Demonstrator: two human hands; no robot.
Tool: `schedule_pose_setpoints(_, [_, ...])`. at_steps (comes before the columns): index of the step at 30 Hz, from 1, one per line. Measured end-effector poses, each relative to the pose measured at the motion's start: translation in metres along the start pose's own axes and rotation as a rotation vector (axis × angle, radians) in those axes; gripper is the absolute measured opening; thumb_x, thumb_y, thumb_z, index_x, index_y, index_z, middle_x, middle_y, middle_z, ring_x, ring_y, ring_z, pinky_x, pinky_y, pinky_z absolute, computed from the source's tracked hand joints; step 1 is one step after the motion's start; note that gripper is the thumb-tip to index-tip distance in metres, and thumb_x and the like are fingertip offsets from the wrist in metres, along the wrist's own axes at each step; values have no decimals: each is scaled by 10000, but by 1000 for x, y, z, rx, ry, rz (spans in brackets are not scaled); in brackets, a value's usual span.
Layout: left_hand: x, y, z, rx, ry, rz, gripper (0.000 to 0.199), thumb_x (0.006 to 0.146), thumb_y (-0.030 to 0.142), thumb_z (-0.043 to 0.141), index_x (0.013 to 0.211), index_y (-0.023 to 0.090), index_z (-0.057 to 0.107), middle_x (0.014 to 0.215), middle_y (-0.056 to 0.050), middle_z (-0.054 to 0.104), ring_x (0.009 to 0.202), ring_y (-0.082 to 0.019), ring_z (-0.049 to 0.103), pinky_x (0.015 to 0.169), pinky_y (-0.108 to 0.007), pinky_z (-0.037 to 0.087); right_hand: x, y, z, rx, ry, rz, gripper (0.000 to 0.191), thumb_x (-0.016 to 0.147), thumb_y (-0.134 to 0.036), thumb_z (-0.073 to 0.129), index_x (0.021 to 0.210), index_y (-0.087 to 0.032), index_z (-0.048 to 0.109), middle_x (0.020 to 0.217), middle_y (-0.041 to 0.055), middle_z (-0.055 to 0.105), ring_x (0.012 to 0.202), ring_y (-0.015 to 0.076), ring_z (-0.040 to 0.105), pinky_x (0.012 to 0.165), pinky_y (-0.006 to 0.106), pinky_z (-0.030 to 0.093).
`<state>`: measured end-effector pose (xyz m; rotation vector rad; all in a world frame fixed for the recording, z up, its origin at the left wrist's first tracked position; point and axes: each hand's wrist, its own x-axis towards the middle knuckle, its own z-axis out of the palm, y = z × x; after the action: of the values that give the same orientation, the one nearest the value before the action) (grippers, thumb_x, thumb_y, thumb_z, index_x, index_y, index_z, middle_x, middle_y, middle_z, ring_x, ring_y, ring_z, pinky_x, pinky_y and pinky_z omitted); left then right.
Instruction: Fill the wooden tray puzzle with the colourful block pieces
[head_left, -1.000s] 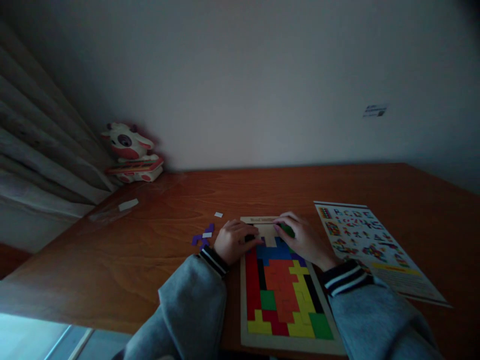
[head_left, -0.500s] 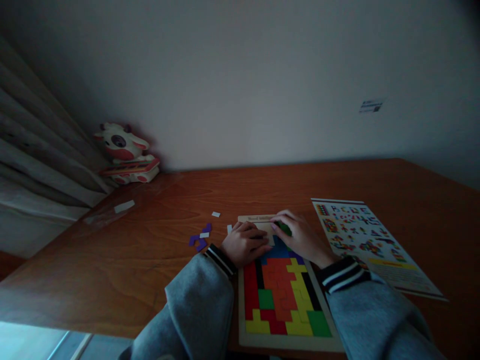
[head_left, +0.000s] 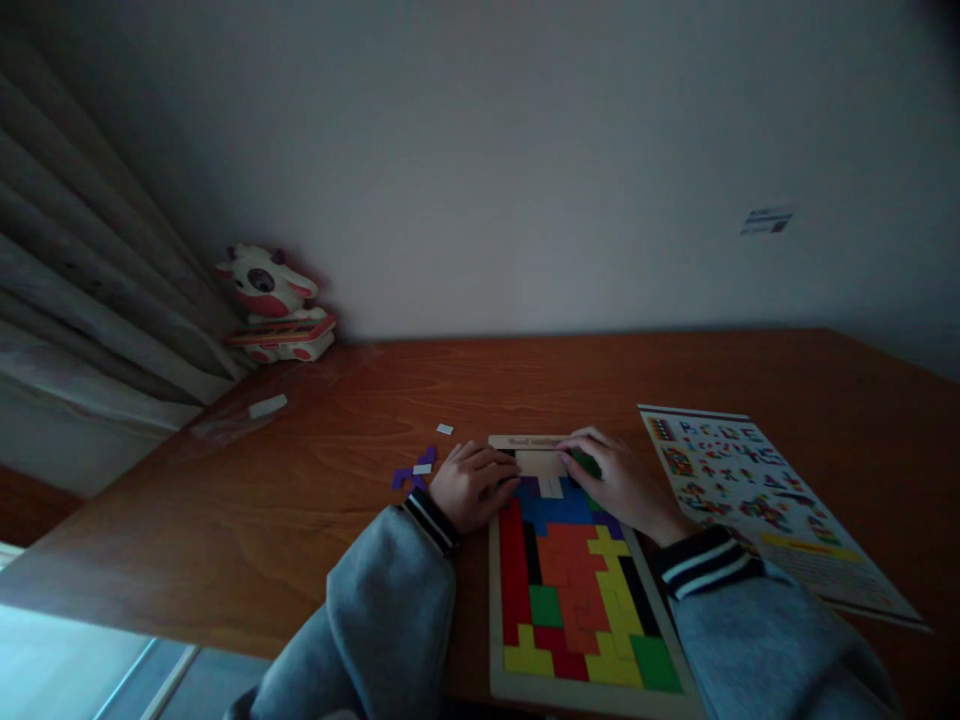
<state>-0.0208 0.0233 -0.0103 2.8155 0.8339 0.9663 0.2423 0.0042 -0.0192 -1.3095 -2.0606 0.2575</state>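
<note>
A wooden puzzle board (head_left: 496,620) with a pale rim lies in front of me, mostly filled with coloured pieces. Near its top, a stretch of bare pale wood (head_left: 538,463) shows between my hands, above the blue pieces (head_left: 551,515). My left hand (head_left: 474,487) rests across the board's upper left edge, fingers loosely bent over a purple piece (head_left: 529,487). At the upper right, my right hand (head_left: 619,482) has thumb and forefinger close together beside a green piece (head_left: 589,464). Anything between those fingertips is too small to make out.
Loose purple pieces (head_left: 403,478) lie left of the board, with small white slips (head_left: 445,429) on and near them. A printed pattern sheet (head_left: 757,480) is at the right. A toy cow (head_left: 274,290) sits at the back left by the curtain (head_left: 97,290).
My left hand has drawn back left from the board's top, uncovering the bare wood and a purple piece. My right hand stays near the green piece. The view has shifted slightly.
</note>
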Motion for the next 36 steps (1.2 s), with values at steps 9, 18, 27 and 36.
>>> schedule_pose_setpoints(9, [-84, -65, -76, 103, -26, -128, 261, 928, 268, 587, 1169, 230, 679, 1174, -83, 717, 1051, -227, 666, 920, -410, 527, 11, -20, -3, -60, -144, -45, 186, 970, -316, 509, 1039, -235, 661, 1043, 51, 684, 980, 208, 640, 885, 391, 478])
schedule_pose_setpoints(18, [-110, -77, -93, 46, -129, -171, 317, 927, 352, 617, 1215, 231, 669, 1200, -81, 712, 1094, -228, 668, 964, -417, 525, 48, -128, 52, -101, -371, -361, 184, 937, -220, 581, 1097, -234, 670, 1064, 48, 681, 1021, 218, 611, 949, 419, 463])
schedule_pose_setpoints(27, [-105, -65, -80, 40, -102, -213, 496, 811, 551, 718, 1185, 226, 694, 1143, -90, 717, 1026, -255, 659, 910, -424, 533, 84, -131, 95, -168, -315, -282, 264, 932, -203, 575, 1184, -204, 652, 1187, 94, 639, 1167, 268, 556, 994, 451, 458])
schedule_pose_setpoints(36, [-104, -69, -75, -91, -62, -176, 294, 902, 389, 662, 1124, 202, 710, 1121, -83, 734, 1007, -206, 685, 922, -363, 545, 90, -123, 108, -122, -336, -296, 277, 955, -177, 517, 1183, -227, 667, 1123, 75, 639, 1100, 224, 567, 987, 405, 471])
